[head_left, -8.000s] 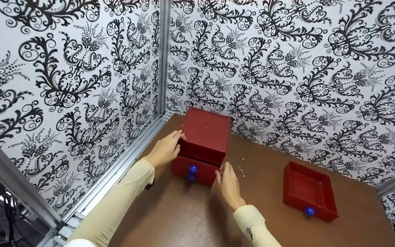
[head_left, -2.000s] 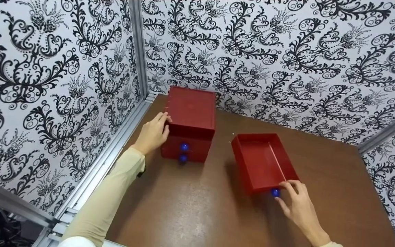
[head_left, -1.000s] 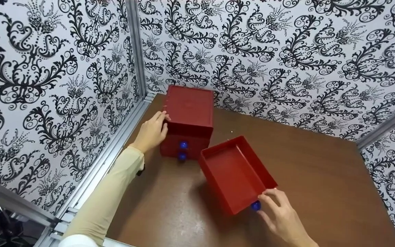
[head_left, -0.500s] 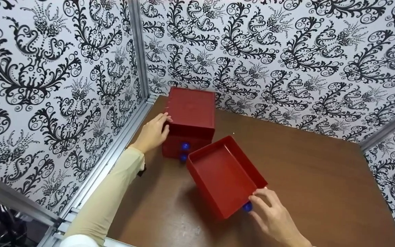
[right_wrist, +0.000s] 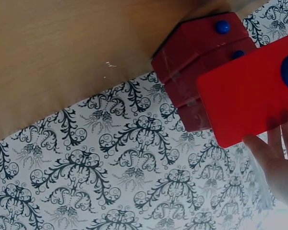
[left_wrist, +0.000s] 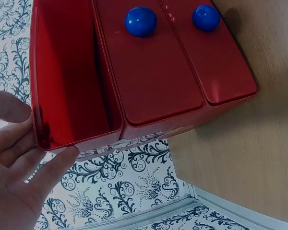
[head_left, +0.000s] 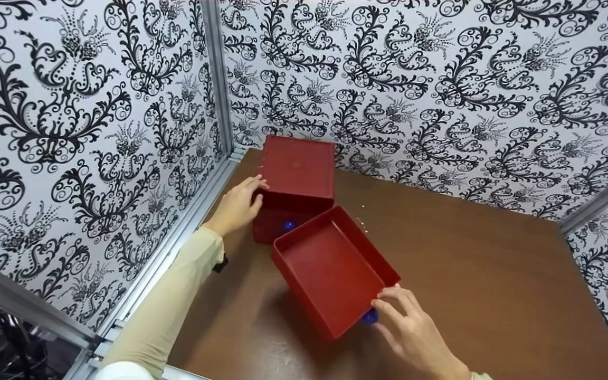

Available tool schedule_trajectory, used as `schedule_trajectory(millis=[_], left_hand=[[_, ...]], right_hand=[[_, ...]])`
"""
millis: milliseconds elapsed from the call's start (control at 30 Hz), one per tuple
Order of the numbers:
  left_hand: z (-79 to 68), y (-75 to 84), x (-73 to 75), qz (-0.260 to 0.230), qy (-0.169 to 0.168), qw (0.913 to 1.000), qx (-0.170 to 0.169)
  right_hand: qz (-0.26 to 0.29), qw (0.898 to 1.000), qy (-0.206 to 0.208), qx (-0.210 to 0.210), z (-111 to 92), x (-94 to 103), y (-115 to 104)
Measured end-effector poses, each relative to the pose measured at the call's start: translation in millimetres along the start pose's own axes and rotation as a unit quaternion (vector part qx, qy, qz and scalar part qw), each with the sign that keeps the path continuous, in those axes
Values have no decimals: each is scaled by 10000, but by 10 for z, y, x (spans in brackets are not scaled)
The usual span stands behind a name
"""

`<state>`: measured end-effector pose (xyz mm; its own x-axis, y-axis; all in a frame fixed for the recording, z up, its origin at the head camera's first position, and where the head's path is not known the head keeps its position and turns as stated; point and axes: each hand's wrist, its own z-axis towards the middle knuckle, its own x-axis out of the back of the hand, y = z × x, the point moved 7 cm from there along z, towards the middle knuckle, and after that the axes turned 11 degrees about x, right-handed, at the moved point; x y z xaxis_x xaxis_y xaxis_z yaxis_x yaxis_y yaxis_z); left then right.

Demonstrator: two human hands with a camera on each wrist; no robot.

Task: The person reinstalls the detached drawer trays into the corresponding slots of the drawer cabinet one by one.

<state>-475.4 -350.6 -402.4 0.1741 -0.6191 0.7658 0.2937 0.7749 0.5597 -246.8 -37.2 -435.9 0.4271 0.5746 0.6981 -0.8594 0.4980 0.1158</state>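
Note:
A dark red cabinet (head_left: 297,166) with blue-knobbed drawers stands at the back left of the table. Its top slot (left_wrist: 69,72) gapes empty in the left wrist view, above two shut drawers. My left hand (head_left: 238,208) rests on the cabinet's front left corner, fingertips on the top edge and thumb at the side. My right hand (head_left: 412,332) holds an empty red drawer (head_left: 335,269) by its front panel, fingers over the rim beside the blue knob (head_left: 370,316). The drawer is tilted and angled, its back end overlapping the cabinet's lower front in the head view.
Brown table (head_left: 483,274) extends to the right of the drawer. Small pale specks (head_left: 363,224) lie on it right of the cabinet. Patterned walls (head_left: 415,79) and metal rails (head_left: 217,79) border the back and left.
The right hand has picked the drawer up from the table's right side and carried it left, turning it toward the cabinet. The left hand stays on the cabinet corner.

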Motion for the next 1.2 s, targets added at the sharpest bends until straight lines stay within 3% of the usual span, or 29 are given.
schedule_trajectory(millis=[933, 1200], left_hand=[[-12, -26, 5, -161, 77, 9997, -149], [9, -18, 4, -368, -120, 9991, -159]], right_hand=[[-588, 9982, 70, 6, 337, -182, -95], [-622, 9980, 61, 63, 458, -262, -166]])
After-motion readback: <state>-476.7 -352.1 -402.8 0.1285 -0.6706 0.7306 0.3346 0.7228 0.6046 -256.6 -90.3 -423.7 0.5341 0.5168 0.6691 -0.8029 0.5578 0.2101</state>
